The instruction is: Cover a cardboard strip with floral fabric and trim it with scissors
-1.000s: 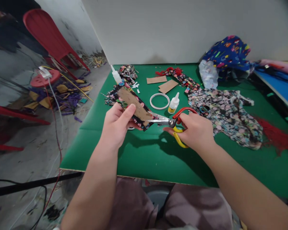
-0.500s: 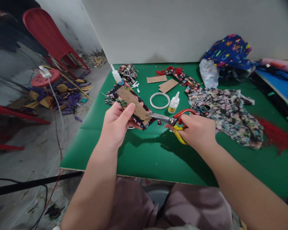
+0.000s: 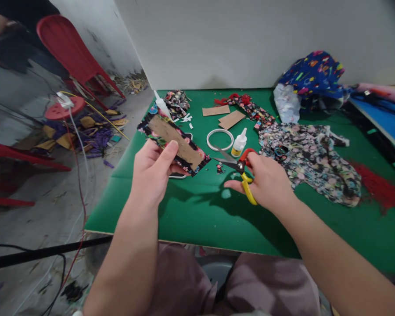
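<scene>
My left hand grips a cardboard piece edged with black floral fabric, its thumb pressed on the cardboard. My right hand holds scissors with red and yellow handles; their blades are apart and point at the right end of the piece without touching it. A small fabric scrap lies below the blades. Beyond them are a white tape ring and a small glue bottle. Under the held piece, a pale-rimmed dark object is mostly hidden.
Two cardboard pieces, a white nozzle bottle and crumpled floral fabric lie farther back on the green table. Floral cloth, red threads and a blue patterned cloth are at right. A person stands at upper left.
The scissors have come away from the fabric edge, and their blades have opened. The held piece has shifted slightly left with my left hand.
</scene>
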### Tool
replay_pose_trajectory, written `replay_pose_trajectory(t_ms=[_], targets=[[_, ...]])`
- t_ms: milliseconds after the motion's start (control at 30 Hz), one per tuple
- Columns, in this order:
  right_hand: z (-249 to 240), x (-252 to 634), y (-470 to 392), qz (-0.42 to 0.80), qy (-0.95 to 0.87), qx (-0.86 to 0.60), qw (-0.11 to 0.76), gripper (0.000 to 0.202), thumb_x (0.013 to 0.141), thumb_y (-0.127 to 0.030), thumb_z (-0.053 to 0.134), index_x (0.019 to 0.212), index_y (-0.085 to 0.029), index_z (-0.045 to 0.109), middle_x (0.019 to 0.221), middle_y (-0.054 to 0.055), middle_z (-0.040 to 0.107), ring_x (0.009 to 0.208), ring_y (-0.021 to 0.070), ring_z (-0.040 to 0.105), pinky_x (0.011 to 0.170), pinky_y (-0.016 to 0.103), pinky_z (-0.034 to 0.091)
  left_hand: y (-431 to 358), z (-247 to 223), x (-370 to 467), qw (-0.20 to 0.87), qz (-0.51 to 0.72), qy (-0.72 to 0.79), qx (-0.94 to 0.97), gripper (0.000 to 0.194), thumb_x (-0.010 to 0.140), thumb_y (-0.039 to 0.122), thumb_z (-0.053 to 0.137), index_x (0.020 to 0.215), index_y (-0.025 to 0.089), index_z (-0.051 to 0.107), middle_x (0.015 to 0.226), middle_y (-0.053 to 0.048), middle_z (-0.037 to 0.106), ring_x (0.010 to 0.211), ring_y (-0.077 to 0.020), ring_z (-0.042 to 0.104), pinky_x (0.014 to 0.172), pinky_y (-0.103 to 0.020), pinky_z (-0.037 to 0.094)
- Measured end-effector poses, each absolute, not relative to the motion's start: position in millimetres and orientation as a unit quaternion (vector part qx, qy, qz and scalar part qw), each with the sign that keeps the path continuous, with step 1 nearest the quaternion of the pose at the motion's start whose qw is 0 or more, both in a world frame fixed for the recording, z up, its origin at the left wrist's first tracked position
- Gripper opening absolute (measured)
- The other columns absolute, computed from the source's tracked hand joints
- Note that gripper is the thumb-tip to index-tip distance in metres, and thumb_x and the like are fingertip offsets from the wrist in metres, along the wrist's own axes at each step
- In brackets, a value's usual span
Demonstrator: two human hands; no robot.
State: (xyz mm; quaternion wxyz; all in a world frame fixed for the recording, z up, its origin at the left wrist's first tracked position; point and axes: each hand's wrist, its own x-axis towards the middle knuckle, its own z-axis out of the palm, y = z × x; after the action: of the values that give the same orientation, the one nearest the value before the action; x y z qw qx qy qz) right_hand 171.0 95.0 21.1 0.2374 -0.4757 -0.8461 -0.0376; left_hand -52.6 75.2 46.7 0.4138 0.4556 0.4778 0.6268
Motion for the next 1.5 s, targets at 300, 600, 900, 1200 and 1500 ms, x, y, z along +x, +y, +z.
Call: replay_pose_trajectory(t_ms=[300, 600, 900, 1200, 1500], targets=[[11.7, 171.1, 94.2, -0.121, -0.829, -0.471, 0.276, 0.065, 0.069, -0.077, 0.039, 0.070, -0.015, 0.060, 0.055, 0.005, 0.058, 0.054, 0.0162, 0.054, 0.048, 0.025, 0.024, 74.1, 47.5, -51.0, 0.388, 0.637, 0.481, 0.461, 0.020, 0.077, 0.035, 0.063, 0.089, 0.019, 0.059, 0.080, -0.001, 0.068, 0.066, -0.0151, 0.067, 0.046, -0.022, 0.056], [12.1, 169.5, 93.7, -0.133, -0.827, -0.476, 0.269, 0.059, 0.076, -0.071, 0.039, 0.066, -0.016, 0.060, 0.052, 0.004, 0.057, 0.051, 0.0140, 0.052, 0.048, 0.024, 0.021, 73.7, 46.3, -50.5, 0.377, 0.605, 0.509, 0.482, 0.026, 0.078, 0.037, 0.061, 0.094, 0.017, 0.059, 0.082, -0.003, 0.069, 0.058, -0.0133, 0.065, 0.045, -0.021, 0.054], [10.9, 170.2, 95.1, -0.154, -0.820, -0.474, 0.280, 0.053, 0.076, -0.066, 0.045, 0.061, -0.016, 0.058, 0.046, 0.002, 0.054, 0.046, 0.0128, 0.050, 0.046, 0.024, 0.020, 74.7, 44.5, -51.6, 0.377, 0.603, 0.515, 0.478, 0.024, 0.078, 0.037, 0.062, 0.090, 0.017, 0.058, 0.079, -0.002, 0.069, 0.054, -0.0115, 0.064, 0.042, -0.019, 0.053], [11.3, 170.8, 95.7, -0.175, -0.816, -0.470, 0.289, 0.045, 0.077, -0.057, 0.049, 0.065, -0.016, 0.062, 0.048, 0.002, 0.056, 0.047, 0.0126, 0.050, 0.047, 0.024, 0.023, 75.7, 43.0, -52.4, 0.390, 0.597, 0.524, 0.465, 0.026, 0.077, 0.038, 0.062, 0.092, 0.018, 0.057, 0.075, -0.001, 0.068, 0.047, -0.0106, 0.061, 0.036, -0.018, 0.048], [11.0, 171.9, 95.6, -0.169, -0.819, -0.475, 0.273, 0.045, 0.078, -0.057, 0.048, 0.064, -0.017, 0.061, 0.050, 0.002, 0.058, 0.049, 0.0131, 0.051, 0.047, 0.024, 0.020, 76.7, 43.3, -50.9, 0.395, 0.593, 0.531, 0.458, 0.027, 0.076, 0.039, 0.063, 0.090, 0.018, 0.056, 0.077, -0.001, 0.068, 0.048, -0.0103, 0.062, 0.036, -0.016, 0.048]])
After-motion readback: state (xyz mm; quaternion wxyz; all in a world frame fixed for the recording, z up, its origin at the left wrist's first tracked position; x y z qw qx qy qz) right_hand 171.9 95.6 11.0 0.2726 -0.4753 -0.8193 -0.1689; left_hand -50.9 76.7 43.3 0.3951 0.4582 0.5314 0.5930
